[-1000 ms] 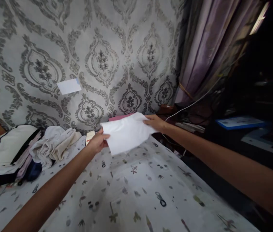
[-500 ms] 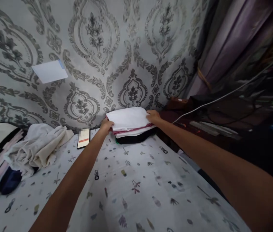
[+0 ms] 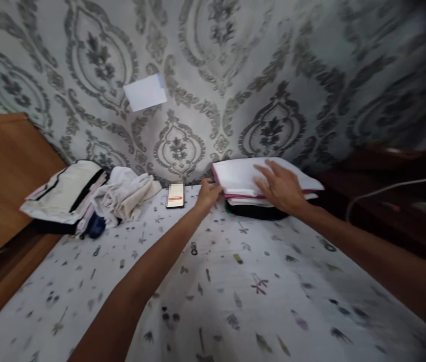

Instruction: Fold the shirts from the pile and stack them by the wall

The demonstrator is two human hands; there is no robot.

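A stack of folded clothes lies against the wall, with a white folded cloth (image 3: pixel 237 176) on top, pink and white layers below it and a black folded garment (image 3: pixel 254 210) at the bottom. My right hand (image 3: pixel 281 187) rests on the white cloth, fingers spread and flat. At the stack's left edge is my left hand (image 3: pixel 209 194), thumb and fingers apart, the fingertips against or just beside the layers; it does not hold the cloth.
A phone (image 3: pixel 176 195) with a lit screen lies left of the stack. Beyond it are a crumpled pale cloth (image 3: pixel 126 193) and another folded pile (image 3: pixel 66 188) beside a wooden board (image 3: pixel 5 161). A white cable (image 3: pixel 397 186) crosses the dark area at right. Patterned sheet (image 3: pixel 213 281) covers the bed.
Both hands have loosened from the sides of the white cloth. The right hand has moved onto its top and spread out. The view has swung left, showing the wooden board.
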